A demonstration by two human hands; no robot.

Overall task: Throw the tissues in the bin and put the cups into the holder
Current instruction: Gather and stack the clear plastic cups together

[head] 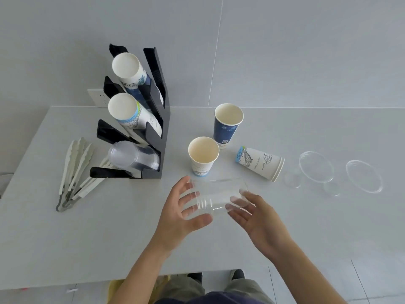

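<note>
Cup-sorting is in hand — the left hand and right hand, fingers loosely curved, hold a clear cup sideways above the table; next it probably needs sliding into the holder's bottom slot.

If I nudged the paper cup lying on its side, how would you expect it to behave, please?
The tipped paper cup would probably roll in a curve, since it tapers. It looks empty, so likely light. It could bump the clear cups beside it.
</note>
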